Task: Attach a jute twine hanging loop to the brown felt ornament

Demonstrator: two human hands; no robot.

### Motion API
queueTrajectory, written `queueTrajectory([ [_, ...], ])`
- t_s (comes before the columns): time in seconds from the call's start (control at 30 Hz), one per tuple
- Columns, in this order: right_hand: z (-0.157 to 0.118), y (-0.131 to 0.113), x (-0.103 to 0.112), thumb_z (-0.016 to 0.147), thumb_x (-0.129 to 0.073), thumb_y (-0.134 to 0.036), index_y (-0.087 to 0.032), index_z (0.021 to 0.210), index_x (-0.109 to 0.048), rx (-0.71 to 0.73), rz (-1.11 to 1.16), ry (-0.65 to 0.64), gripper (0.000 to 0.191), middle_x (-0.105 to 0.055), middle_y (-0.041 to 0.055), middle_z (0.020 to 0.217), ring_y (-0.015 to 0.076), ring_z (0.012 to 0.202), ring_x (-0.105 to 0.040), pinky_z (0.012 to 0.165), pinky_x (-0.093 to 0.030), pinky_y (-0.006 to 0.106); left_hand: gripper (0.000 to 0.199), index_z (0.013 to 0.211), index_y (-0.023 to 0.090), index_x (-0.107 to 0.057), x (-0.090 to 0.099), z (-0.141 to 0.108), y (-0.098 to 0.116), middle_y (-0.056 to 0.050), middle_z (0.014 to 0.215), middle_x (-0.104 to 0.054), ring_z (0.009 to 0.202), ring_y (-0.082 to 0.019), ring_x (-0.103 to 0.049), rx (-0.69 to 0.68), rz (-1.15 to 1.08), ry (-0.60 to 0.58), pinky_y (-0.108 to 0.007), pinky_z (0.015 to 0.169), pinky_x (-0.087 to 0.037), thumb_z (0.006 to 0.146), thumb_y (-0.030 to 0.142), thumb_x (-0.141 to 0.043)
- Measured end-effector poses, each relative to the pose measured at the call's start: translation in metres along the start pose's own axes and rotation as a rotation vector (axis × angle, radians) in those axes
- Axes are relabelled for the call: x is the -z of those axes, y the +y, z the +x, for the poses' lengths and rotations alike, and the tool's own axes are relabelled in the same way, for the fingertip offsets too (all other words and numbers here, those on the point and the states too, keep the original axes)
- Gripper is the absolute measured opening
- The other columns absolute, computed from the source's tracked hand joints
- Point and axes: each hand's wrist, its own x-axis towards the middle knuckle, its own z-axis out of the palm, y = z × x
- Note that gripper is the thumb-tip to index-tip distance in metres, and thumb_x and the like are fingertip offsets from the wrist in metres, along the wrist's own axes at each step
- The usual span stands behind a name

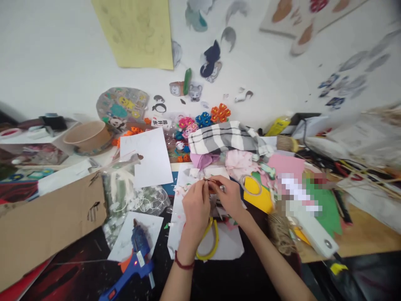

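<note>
My left hand [196,205], with a dark red cord bracelet on its wrist, is closed in a pinch in the middle of the desk. Against its fingertips, my right hand [231,195] is also closed in a pinch. A small brownish piece shows between the two sets of fingertips, too small to name. Below the hands, a yellow loop [215,242], which looks like a scissors handle, lies on white paper [232,248]. Small scraps of pink, white and green are scattered around there.
A blue glue gun [140,251] with a lit red light rests on paper at front left, beside a cardboard piece [53,225]. Checked cloth [219,138] lies behind the hands. A white power strip [316,234] and twine [280,234] lie to the right.
</note>
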Motion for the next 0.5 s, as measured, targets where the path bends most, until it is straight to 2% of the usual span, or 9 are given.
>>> queueTrajectory([
  [0.13, -0.022, -0.008, 0.002, 0.092, -0.062, -0.03, -0.016, 0.092, -0.073, -0.129, 0.008, 0.088, 0.018, -0.077, 0.0059, 0.082, 0.0178, 0.071, -0.073, 0.066, -0.059, 0.027, 0.019, 0.099, 0.017, -0.066, -0.002, -0.005, 0.002, -0.007, 0.088, -0.074, 0.078, -0.018, -0.069, -0.051, -0.077, -0.053, -0.028, 0.07, -0.048, 0.101, 0.023, -0.048],
  [0.27, -0.038, -0.011, -0.008, 0.093, -0.06, -0.03, -0.013, 0.098, -0.071, -0.204, 0.03, 0.181, 0.021, -0.077, 0.0104, 0.09, 0.0188, 0.077, -0.074, 0.068, -0.06, 0.028, 0.018, 0.096, 0.016, -0.066, -0.001, -0.01, 0.003, -0.008, 0.089, -0.074, 0.076, -0.018, -0.069, -0.047, -0.139, -0.086, -0.027, 0.067, -0.048, 0.101, 0.021, -0.048],
  [0.4, -0.039, -0.011, -0.014, 0.091, -0.064, -0.029, -0.015, 0.098, -0.071, -0.213, 0.043, 0.208, 0.018, -0.076, 0.0099, 0.093, 0.0179, 0.077, -0.071, 0.07, -0.059, 0.028, 0.016, 0.098, 0.018, -0.064, 0.003, -0.011, 0.002, -0.007, 0.091, -0.074, 0.075, -0.019, -0.069, -0.009, -0.152, -0.093, -0.028, 0.066, -0.048, 0.1, 0.018, -0.049],
  [0.5, -0.034, -0.012, -0.007, 0.09, -0.065, -0.026, -0.019, 0.094, -0.073, -0.196, 0.052, 0.181, 0.011, -0.075, 0.0071, 0.091, 0.0168, 0.079, -0.069, 0.071, -0.057, 0.026, 0.014, 0.099, 0.02, -0.064, 0.003, -0.011, 0.001, -0.005, 0.09, -0.074, 0.074, -0.019, -0.069, 0.009, -0.143, -0.092, -0.029, 0.066, -0.048, 0.1, 0.02, -0.049],
])
